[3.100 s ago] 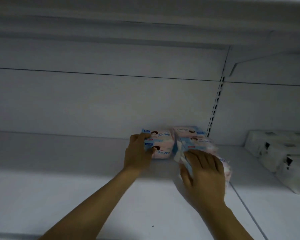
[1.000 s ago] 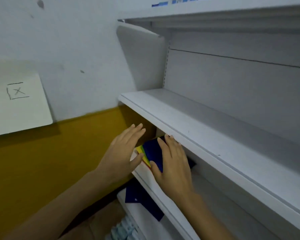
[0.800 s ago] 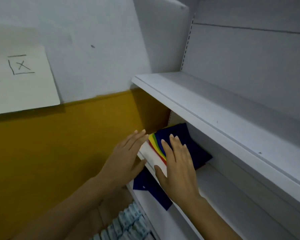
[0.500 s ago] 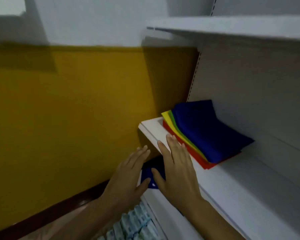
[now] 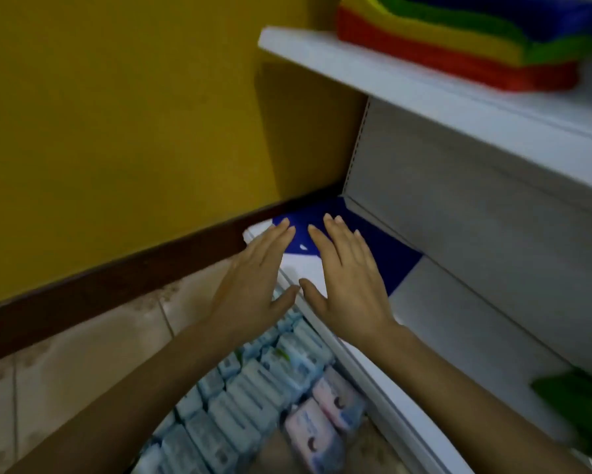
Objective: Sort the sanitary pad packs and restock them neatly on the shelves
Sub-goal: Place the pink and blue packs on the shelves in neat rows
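Several pale blue sanitary pad packs stand packed in rows low in the view, below the shelf edge, with pink packs beside them on the right. My left hand and my right hand hover side by side above the packs, fingers straight and empty, palms down. Their fingertips reach over the near left corner of the lowest white shelf, where a dark blue sheet lies.
A stack of folded cloths, red, yellow, green and blue, sits on the white shelf above. Something green lies at the right on the lowest shelf. A yellow wall with a dark skirting and a tiled floor are at the left.
My view has dropped from the upper shelf with pink packs down to the lowest shelf. Both hands came down empty and now hang over the packs on the floor.
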`<state>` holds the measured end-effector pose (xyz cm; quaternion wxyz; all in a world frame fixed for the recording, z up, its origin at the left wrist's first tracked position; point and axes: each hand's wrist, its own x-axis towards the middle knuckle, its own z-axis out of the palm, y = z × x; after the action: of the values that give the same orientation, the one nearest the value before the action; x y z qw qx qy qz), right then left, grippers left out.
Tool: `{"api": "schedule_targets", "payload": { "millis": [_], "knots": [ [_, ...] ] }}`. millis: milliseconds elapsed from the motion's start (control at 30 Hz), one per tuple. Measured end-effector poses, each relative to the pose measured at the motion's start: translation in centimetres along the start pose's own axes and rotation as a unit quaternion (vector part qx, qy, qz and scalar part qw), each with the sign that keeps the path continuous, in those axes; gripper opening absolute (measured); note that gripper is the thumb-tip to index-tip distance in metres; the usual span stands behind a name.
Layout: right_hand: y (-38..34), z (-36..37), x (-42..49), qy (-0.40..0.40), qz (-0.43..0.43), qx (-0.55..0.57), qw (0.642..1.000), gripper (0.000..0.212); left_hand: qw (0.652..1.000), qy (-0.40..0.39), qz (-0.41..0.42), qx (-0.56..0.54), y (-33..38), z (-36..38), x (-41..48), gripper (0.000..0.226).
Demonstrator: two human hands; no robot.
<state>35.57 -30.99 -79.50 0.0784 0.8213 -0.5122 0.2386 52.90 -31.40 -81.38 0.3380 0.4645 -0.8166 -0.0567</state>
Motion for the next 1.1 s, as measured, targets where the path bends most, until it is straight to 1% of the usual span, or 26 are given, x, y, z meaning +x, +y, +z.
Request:
{"api": "schedule_targets", "payload": {
  "millis": [67,167,267,333,400,433,500,567,633,700,767,833,900,933,967,1000,1033,1067,1100],
  "knots": [
    [0.6,1.4,-2.3,-0.055,0.011,0.009,0.998,0.073,1.000,-0.026,-0.009,-0.002,-0.4,2.1,-1.7,0.075],
    [2.3,3.5,-6.3,-0.184,-0.003,0.005,0.983,0.069,0.998,-0.060,-0.009,-0.010,-0.6,5.4,-5.2,0.075],
    [4.7,5.9,-10.5,-0.310,-0.042,-0.030,0.949,0.065,0.990,-0.135,-0.024,-0.043,-1.0,8.8,-9.8,0.074],
    [5.1,6.8,-12.5,-0.378,-0.041,-0.031,0.925,0.056,0.985,-0.164,-0.018,-0.045,-1.4,11.1,-12.5,0.069],
    [5.0,8.0,-14.7,-0.438,-0.020,-0.007,0.899,0.046,0.982,-0.186,0.011,-0.026,-1.7,13.3,-14.6,0.064],
    [4.8,8.5,-15.8,-0.470,-0.002,0.005,0.883,0.044,0.980,-0.197,0.034,-0.017,-1.9,14.4,-15.4,0.063],
    [3.9,9.2,-18.1,-0.527,0.041,0.032,0.848,0.045,0.973,-0.211,0.095,-0.002,-1.8,16.5,-16.8,0.063],
    [3.0,9.5,-20.8,-0.570,0.053,0.043,0.819,0.049,0.957,-0.246,0.152,0.004,-1.6,18.6,-17.9,0.065],
    [2.7,9.4,-23.0,-0.611,0.057,0.051,0.788,0.052,0.936,-0.282,0.205,0.053,-1.1,20.6,-18.5,0.064],
    [2.8,9.3,-24.5,-0.648,0.072,0.067,0.756,0.053,0.925,-0.290,0.226,0.097,-0.5,22.1,-18.7,0.062],
    [3.2,8.9,-25.2,-0.641,0.087,0.073,0.759,0.054,0.927,-0.275,0.233,0.109,-0.3,22.5,-18.4,0.059],
    [3.4,8.2,-24.9,-0.598,0.112,0.089,0.789,0.052,0.929,-0.257,0.243,0.110,-0.4,22.5,-18.0,0.062],
    [3.7,7.2,-23.7,-0.518,0.138,0.139,0.833,0.049,0.936,-0.245,0.229,0.109,-0.3,22.0,-17.8,0.064],
    [3.8,6.9,-23.1,-0.461,0.155,0.192,0.853,0.047,0.944,-0.237,0.210,0.097,-0.2,21.7,-17.8,0.064],
    [4.0,6.7,-22.6,-0.401,0.178,0.256,0.861,0.050,0.952,-0.235,0.183,0.066,0.0,21.1,-17.7,0.065],
    [4.2,6.6,-22.2,-0.354,0.198,0.319,0.856,0.057,0.961,-0.236,0.145,0.015,0.3,20.3,-17.3,0.066],
    [4.3,6.5,-21.9,-0.325,0.218,0.376,0.840,0.067,0.967,-0.231,0.100,-0.045,0.6,19.4,-16.7,0.066],
    [4.3,6.5,-21.7,-0.307,0.233,0.420,0.822,0.074,0.969,-0.221,0.060,-0.098,0.9,18.3,-15.9,0.065],
    [4.4,6.7,-21.5,-0.292,0.242,0.435,0.817,0.077,0.969,-0.204,0.033,-0.135,1.1,17.2,-15.1,0.064]
  ]
}}
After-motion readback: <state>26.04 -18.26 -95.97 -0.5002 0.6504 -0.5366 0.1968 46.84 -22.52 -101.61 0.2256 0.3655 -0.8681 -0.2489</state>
